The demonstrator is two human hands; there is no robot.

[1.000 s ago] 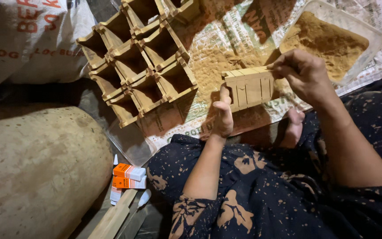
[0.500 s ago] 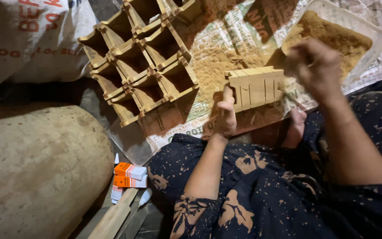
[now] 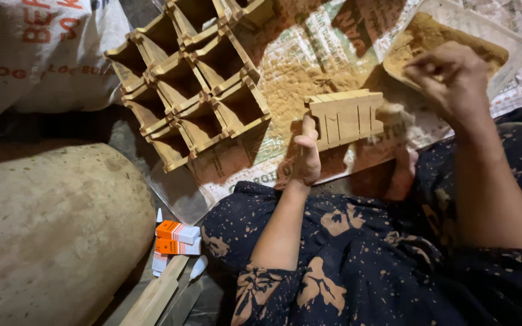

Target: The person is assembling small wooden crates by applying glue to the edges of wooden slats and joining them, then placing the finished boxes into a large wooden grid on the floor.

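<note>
My left hand (image 3: 304, 156) grips the left end of a small slotted wooden piece (image 3: 347, 117), held up over a printed woven sheet (image 3: 309, 66) dusted with brown sawdust. My right hand (image 3: 448, 77) hovers to the piece's right, fingers pinched together above a white tray (image 3: 518, 45) filled with brown sawdust (image 3: 430, 36). Dust falls in a pale blur just under that hand. Whether the fingers hold a pinch of dust is hidden.
A wooden lattice of open square cells (image 3: 191, 84) lies at upper left. A printed white sack (image 3: 37, 54) and a large rounded tan sack (image 3: 49, 229) sit to the left. Small orange boxes (image 3: 176, 237), white tubes and wooden sticks (image 3: 158, 296) lie near my knee.
My right hand has left the wooden piece and moved up and right toward the sawdust tray. The left hand has kept the piece almost still.
</note>
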